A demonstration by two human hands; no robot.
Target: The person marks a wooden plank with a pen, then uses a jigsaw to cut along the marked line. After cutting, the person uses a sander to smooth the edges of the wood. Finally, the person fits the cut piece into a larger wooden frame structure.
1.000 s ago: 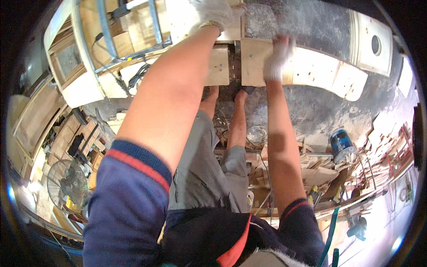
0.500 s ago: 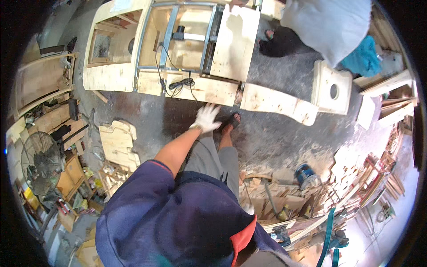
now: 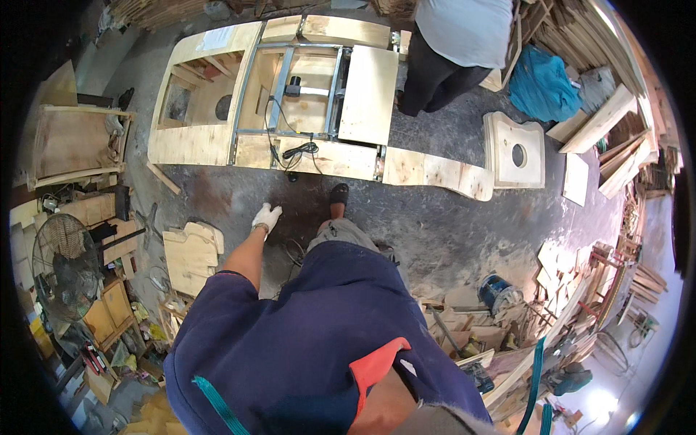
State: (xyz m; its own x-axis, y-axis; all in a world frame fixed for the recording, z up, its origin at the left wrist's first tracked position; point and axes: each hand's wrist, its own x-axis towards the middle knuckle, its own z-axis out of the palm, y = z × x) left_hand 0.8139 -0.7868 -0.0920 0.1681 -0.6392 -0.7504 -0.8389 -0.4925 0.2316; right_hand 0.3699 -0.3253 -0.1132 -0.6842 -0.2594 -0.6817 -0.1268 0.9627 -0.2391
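Observation:
My left hand [image 3: 266, 219], in a white glove, hangs over the dark floor with its fingers loosely apart and nothing visible in them. It is short of the long wooden bed-like frame [image 3: 196, 147]. A coiled black cable [image 3: 299, 151] lies on that frame's near side board [image 3: 330, 159]. Inside, a grey metal subframe [image 3: 283, 80] carries a black motor with a pale rod [image 3: 313, 90]. A flat plywood panel [image 3: 367, 94] covers the section to its right. My right hand is out of sight, below or behind my torso.
Another person [image 3: 442, 65] stands at the frame's far right side. A cushion-shaped wooden piece with a round hole [image 3: 533, 154] lies at right. Left are a large fan [image 3: 67, 268] and cut plywood pieces [image 3: 190, 257]. Wood scraps and a blue bucket [image 3: 499, 292] lie behind right.
My left hand has drawn back from the frame's near edge, leftward, its spread fingers now more relaxed. The other person has moved left, closer to the frame, and stands more upright.

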